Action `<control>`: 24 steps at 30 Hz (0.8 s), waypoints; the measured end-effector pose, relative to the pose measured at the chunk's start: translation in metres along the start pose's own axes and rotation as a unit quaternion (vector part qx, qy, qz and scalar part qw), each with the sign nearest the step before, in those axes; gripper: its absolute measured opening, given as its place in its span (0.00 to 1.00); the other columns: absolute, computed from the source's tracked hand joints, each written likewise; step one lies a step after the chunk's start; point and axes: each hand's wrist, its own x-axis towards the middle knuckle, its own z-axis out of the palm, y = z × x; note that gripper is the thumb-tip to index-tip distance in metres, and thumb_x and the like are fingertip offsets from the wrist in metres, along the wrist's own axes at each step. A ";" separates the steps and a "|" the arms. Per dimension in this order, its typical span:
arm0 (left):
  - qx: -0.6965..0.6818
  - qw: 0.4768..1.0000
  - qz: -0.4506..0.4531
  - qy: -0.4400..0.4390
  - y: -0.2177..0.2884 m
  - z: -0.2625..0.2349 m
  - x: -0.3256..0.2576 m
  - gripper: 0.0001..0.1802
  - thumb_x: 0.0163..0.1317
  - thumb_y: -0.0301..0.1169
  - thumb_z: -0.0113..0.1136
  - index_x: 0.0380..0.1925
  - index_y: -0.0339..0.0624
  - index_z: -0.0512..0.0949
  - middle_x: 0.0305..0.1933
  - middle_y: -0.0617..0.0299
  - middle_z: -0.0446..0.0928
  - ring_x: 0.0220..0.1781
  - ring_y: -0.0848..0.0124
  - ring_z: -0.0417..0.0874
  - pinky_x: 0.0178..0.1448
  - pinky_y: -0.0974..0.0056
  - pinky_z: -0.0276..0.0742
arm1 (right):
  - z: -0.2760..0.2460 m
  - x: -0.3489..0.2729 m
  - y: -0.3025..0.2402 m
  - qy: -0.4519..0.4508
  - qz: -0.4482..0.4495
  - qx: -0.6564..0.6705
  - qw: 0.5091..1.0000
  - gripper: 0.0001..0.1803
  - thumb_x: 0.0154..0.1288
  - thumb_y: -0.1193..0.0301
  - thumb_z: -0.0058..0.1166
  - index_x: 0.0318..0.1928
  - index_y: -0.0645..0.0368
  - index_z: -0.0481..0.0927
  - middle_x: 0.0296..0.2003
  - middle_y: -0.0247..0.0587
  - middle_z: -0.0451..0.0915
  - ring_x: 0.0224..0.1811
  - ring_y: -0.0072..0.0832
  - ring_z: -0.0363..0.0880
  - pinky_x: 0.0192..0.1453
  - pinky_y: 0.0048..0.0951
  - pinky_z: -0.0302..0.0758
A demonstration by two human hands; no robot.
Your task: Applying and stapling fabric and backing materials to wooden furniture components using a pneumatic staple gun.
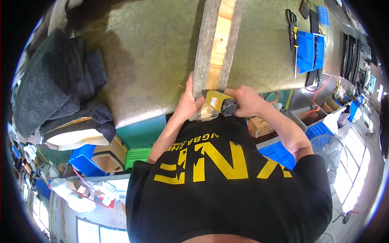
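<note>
A long wooden board [221,40] wrapped along its edges in grey felt-like fabric [202,52] lies on the bench and runs away from my body. Its near end overhangs the bench's front edge. My left hand [188,102] grips the fabric-covered left edge close to that end, some fingers hidden beneath. In my right hand [248,101] is a yellow and black staple gun [214,100], held across the board's near end. The gun's body hides the spot where its nose meets the board.
Dark grey fabric pieces [48,81] are heaped at the left of the workbench [150,60]. On its right are a blue bin [312,52], scissors [291,18] and a yellow-handled tool [296,38]. A green crate [137,156] and a fan [326,152] stand below.
</note>
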 end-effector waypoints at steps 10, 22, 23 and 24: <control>-0.469 0.865 -0.117 -0.135 0.008 -0.019 0.005 0.40 0.77 0.48 0.49 0.79 0.45 0.45 0.80 0.58 0.54 0.80 0.67 0.54 0.81 0.58 0.50 | 0.024 -0.011 -0.004 -0.030 0.004 0.007 1.000 0.19 0.47 0.69 0.61 0.43 0.56 0.79 0.29 0.56 0.82 0.38 0.56 0.82 0.45 0.55 0.78; -0.195 0.978 -0.038 -0.070 -0.003 -0.009 0.013 0.36 0.79 0.44 0.45 0.79 0.42 0.47 0.79 0.55 0.56 0.78 0.67 0.57 0.79 0.60 0.54 | 0.050 -0.014 -0.006 -0.023 -0.017 -0.025 0.999 0.19 0.46 0.68 0.63 0.41 0.57 0.76 0.27 0.56 0.81 0.36 0.56 0.82 0.42 0.55 0.77; -0.196 0.978 -0.034 -0.070 -0.001 -0.010 0.015 0.36 0.79 0.44 0.45 0.79 0.42 0.47 0.79 0.55 0.56 0.78 0.67 0.57 0.79 0.60 0.54 | 0.048 -0.013 -0.006 -0.022 -0.018 -0.034 0.999 0.19 0.46 0.68 0.63 0.41 0.57 0.76 0.27 0.55 0.81 0.35 0.57 0.82 0.42 0.55 0.77; -0.147 0.985 -0.019 -0.093 0.000 -0.012 0.018 0.36 0.79 0.42 0.45 0.78 0.41 0.48 0.77 0.54 0.59 0.77 0.67 0.59 0.79 0.60 0.55 | 0.046 -0.016 -0.007 -0.021 -0.017 -0.038 0.999 0.19 0.46 0.68 0.63 0.41 0.57 0.76 0.27 0.55 0.81 0.35 0.57 0.82 0.42 0.55 0.77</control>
